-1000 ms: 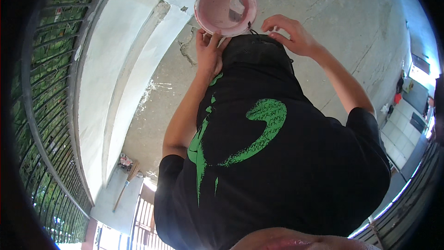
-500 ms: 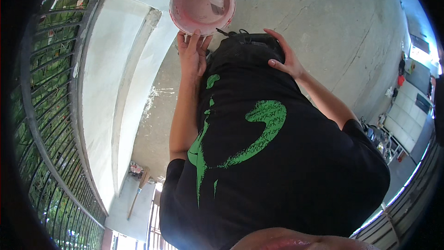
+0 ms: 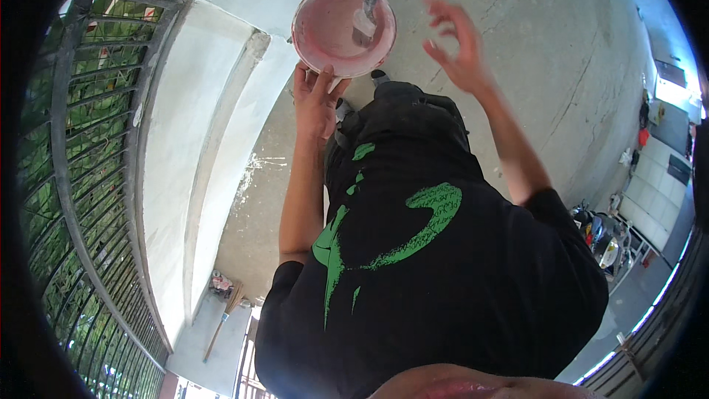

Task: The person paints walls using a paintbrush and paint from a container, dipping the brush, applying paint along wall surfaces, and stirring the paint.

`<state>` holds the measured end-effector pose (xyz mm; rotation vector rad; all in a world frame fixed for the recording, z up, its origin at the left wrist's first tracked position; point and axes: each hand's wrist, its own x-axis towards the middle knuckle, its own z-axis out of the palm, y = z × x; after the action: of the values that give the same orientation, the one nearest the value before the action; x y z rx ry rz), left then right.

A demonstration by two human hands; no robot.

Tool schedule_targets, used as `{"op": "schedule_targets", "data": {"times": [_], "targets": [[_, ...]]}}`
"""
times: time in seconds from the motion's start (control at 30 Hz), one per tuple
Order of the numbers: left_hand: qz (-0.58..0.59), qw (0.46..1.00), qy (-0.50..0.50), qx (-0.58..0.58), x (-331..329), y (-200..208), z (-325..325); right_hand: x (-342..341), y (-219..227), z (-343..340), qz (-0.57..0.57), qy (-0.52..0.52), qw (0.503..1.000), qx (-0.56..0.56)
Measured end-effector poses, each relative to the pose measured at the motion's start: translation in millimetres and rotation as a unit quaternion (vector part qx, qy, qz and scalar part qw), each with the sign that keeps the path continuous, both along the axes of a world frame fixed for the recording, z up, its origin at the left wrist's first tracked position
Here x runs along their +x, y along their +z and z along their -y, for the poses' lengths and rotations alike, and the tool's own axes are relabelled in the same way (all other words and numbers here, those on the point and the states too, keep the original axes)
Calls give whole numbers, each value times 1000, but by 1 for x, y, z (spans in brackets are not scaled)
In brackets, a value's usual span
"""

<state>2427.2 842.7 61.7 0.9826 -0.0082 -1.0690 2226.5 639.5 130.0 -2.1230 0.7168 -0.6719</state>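
My left hand grips the near rim of a pink plastic bowl, fingers wrapped under and over its edge. Whitish residue coats the bowl's inside. A paintbrush, its grey handle smeared and its head whitish, leans in the bowl against the right side. The handle rises past the rim toward the top of the view. To the right of the bowl, my right hand hangs in the air, slightly blurred, its fingers spread and holding nothing.
A white wall with a ledge and a barred window run along the left. White splashes mark the concrete floor. A broom stands at lower left. Bicycle-like clutter and a white cabinet are at far right.
My right hand has lifted off my waist and moved up toward the bowl. In the view, the bowl and my left hand sit a little lower and further right.
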Motion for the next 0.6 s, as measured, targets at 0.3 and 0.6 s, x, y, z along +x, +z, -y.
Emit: {"op": "schedule_targets", "data": {"times": [0.3,0.6], "targets": [[60,995,-43,70,-11,16,-7,67,39,-26,-57,161,984,43],[55,992,-108,-19,-90,28,36,-62,72,-9,-202,38,970,-132]]}}
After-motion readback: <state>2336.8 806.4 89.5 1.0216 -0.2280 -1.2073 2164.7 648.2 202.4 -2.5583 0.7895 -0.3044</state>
